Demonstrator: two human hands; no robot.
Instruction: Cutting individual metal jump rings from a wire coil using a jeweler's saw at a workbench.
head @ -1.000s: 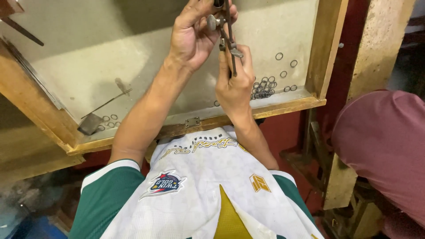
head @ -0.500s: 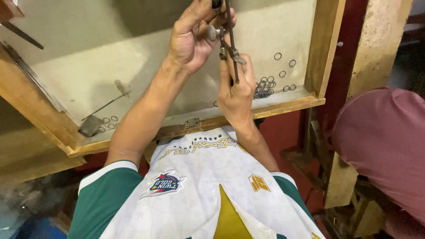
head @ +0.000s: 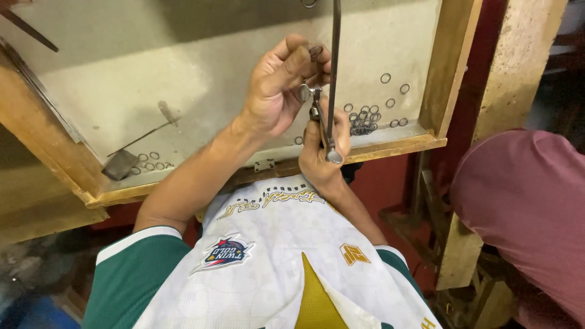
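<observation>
Above the tray's front edge (head: 390,146), both hands (left (head: 277,91), right (head: 326,152)) grip a saw frame (head: 332,73).

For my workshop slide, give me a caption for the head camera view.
Left hand and right hand work a thin metal saw frame over a wooden tray scattered with small metal rings.

The framed surface (head: 183,79) filled the upper part of the view, its rim running from nine o'clock across to three. The left hand (head: 277,91) and the right hand (head: 326,152) met near the centre, left at eleven o'clock of the right, both around the metal saw frame (head: 332,79), which stood up toward twelve. A cluster of rings (head: 364,119) lay on the surface at two o'clock of the hands. More rings (head: 149,161) and a flat tool (head: 122,163) lay at eight o'clock. Another person's sleeve (head: 524,207) sat at four o'clock.
</observation>
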